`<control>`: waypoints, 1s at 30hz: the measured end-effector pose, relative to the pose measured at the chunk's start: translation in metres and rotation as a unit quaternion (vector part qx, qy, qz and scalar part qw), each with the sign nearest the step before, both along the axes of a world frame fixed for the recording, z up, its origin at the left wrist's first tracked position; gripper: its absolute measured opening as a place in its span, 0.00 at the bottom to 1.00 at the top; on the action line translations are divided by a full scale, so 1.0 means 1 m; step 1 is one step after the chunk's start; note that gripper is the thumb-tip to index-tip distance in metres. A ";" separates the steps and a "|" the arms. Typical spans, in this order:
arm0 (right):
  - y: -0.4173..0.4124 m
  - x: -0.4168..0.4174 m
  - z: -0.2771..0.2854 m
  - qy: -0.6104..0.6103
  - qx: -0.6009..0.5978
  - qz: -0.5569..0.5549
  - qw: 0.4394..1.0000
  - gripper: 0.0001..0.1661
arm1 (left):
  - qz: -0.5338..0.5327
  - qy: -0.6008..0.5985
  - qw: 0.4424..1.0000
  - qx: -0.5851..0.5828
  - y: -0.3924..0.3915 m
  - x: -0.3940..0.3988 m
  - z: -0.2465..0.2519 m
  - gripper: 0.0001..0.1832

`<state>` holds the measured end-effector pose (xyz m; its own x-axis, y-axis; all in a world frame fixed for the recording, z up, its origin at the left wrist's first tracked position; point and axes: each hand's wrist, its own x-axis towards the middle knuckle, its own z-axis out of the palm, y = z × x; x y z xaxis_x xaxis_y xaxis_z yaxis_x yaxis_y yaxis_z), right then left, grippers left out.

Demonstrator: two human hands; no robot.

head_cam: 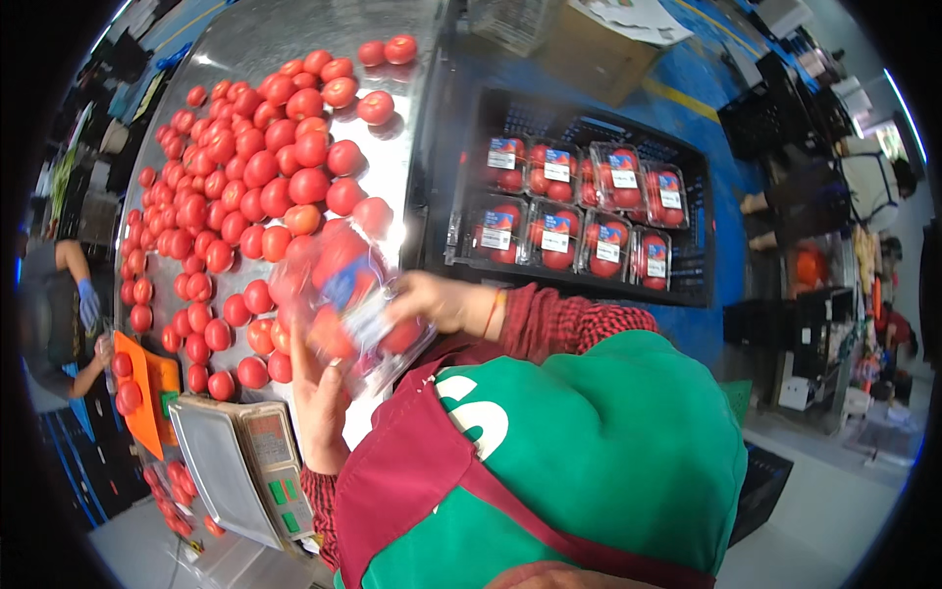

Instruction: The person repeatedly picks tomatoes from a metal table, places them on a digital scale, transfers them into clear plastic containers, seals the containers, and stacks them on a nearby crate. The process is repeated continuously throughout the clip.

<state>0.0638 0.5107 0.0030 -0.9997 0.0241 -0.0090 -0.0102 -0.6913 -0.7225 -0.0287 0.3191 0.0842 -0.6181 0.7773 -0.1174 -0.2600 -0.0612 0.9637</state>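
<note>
A clear plastic pack of tomatoes is between my hands above the steel table, blurred by motion. It bears a blue picture label and a white printed label. My left hand supports its near left side, with the thumb against the plastic. At the right side, my right hand has its fingertips on the white label. Many loose red tomatoes are spread over the metal tabletop, left of and beyond the pack. Some tomatoes behind the clear plastic are hard to tell from those inside it.
To the right, a black plastic crate holds several labelled tomato packs. A weighing scale stands near my left forearm, beside an orange sheet. Across the table is another person with a blue-gloved hand. A cardboard box sits beyond the crate.
</note>
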 end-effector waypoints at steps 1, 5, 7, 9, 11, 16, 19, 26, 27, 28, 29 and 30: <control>0.022 0.014 -0.006 0.010 -0.142 -0.007 0.990 0.32 | -0.058 -0.034 0.998 -0.006 0.009 0.002 0.005 0.54; 0.109 0.082 -0.046 -0.128 -0.109 -0.221 0.961 0.29 | -0.143 -0.078 0.987 -0.001 0.008 0.005 -0.020 0.46; 0.157 0.117 -0.060 -0.144 -0.018 -0.327 0.934 0.28 | -0.122 -0.114 0.985 -0.030 0.008 0.002 -0.022 0.37; 0.215 0.151 -0.089 -0.198 -0.061 -0.342 0.917 0.27 | -0.121 -0.119 0.985 -0.031 0.008 0.000 -0.021 0.31; 0.248 0.164 -0.089 -0.255 0.053 -0.386 0.885 0.27 | -0.112 -0.116 0.986 -0.045 0.008 0.002 -0.014 0.28; 0.292 0.097 -0.114 -0.361 0.556 -0.460 0.591 0.21 | -0.071 -0.128 0.989 -0.036 -0.007 -0.001 -0.025 0.26; 0.243 -0.003 -0.061 -0.174 0.589 -0.429 0.663 0.15 | -0.010 -0.124 0.991 -0.057 -0.019 0.003 -0.024 0.26; 0.145 -0.168 0.010 0.055 0.630 -0.223 0.741 0.12 | 0.131 -0.108 0.984 -0.055 -0.060 0.016 -0.016 0.23; 0.133 -0.184 0.013 0.093 0.672 -0.205 0.706 0.12 | 0.163 -0.114 0.978 -0.058 -0.066 0.017 -0.017 0.23; 0.126 -0.200 0.015 0.112 0.685 -0.195 0.694 0.13 | 0.189 -0.121 0.973 -0.061 -0.070 0.018 -0.017 0.23; 0.122 -0.217 0.006 0.152 0.708 -0.220 0.653 0.13 | 0.214 -0.127 0.966 -0.064 -0.074 0.020 -0.018 0.22; 0.113 -0.235 0.008 0.167 0.740 -0.200 0.620 0.13 | 0.239 -0.131 0.960 -0.058 -0.080 0.024 -0.020 0.22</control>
<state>-0.1708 0.6240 0.0112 -0.8513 0.0060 0.5247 -0.2865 0.8324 -0.4744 -0.0051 0.2389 0.0639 -0.8389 0.3844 -0.3854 -0.4628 -0.1310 0.8767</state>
